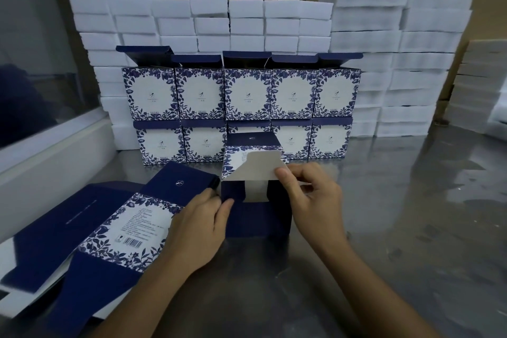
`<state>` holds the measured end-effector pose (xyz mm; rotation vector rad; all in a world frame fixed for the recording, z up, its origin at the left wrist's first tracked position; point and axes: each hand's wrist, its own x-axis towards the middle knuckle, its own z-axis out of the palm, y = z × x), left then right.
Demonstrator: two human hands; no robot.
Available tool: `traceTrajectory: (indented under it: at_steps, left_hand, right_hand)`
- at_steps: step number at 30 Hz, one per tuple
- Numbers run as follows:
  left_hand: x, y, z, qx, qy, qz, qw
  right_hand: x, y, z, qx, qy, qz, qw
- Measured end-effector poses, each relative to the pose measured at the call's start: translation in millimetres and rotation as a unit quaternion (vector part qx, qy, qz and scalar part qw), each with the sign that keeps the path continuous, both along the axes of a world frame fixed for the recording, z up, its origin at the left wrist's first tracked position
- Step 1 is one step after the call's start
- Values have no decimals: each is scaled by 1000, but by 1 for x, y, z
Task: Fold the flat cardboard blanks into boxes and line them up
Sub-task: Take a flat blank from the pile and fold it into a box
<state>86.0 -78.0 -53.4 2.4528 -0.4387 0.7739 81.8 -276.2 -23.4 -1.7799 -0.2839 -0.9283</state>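
**A:** What is being folded, and where is it?

**B:** A half-formed box [255, 197], dark blue with a blue-and-white leaf print, stands on the steel table [384, 200] at the centre of the frame, its open end toward the camera. A pale flap [260, 170] sticks up from that end.

**A:** How would it handle?

**B:** I judge it light, thin card: stiff along its panels, bending easily at the creases, easy to dent if squeezed. The flap edges and the corners look like the best places to hold.

**A:** Where are the fingers?

**B:** The right hand [312, 197] pinches the flap's right edge between thumb and curled fingers. The left hand [203, 225] grips the box's left wall, its thumb pressed against the blue front.

**A:** And around it?

**B:** Flat blanks [109, 230] lie at lower left, partly under the left wrist. Behind the box, finished boxes [241, 107] stand in two stacked rows, the top row's lids up. White foam blocks [384, 63] are piled across the upper frame.
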Motion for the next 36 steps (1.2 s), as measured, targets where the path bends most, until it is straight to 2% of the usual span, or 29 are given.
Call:
traceTrajectory:
  at_steps: [3, 7, 9, 12, 14, 16, 18, 20, 23, 28, 36]
  left_hand:
    - [1, 2, 1, 15, -4, 8, 1000]
    - [1, 5, -5, 166, 59, 46, 983]
    - [3, 5, -5, 186, 65, 56, 979]
    - [6, 5, -6, 177, 65, 48, 981]
    - [5, 6, -9, 140, 65, 29, 988]
    - [1, 6, -8, 25, 59, 12, 998]
    - [-1, 3, -3, -119, 46, -20, 992]
    - [-2, 1, 1, -182, -1, -52, 982]
    - [-4, -5, 5, -144, -63, -58, 986]
    - [-7, -20, 12, -107, -191, 15, 976]
    - [-8, -25, 13, -66, -221, 47, 972]
  right_hand:
    - [1, 0, 0, 6, 2, 0, 1000]
    - [1, -1, 0, -1, 6, 4, 1000]
    - [0, -1, 0, -3, 9, 9, 1000]
    - [0, -2, 0, 11, 8, 39, 999]
    - [0, -3, 0, 29, 24, 60, 997]
    - [1, -5, -1, 5, 35, 63, 997]
    - [3, -7, -3, -36, 28, 60, 997]
    - [5, -9, -4, -83, 1, 47, 995]
    - [6, -6, -8, -155, -36, -2, 987]
    - [6, 10, -10, -224, -135, -52, 964]
    - [1, 35, -7, -274, -110, -93, 951]
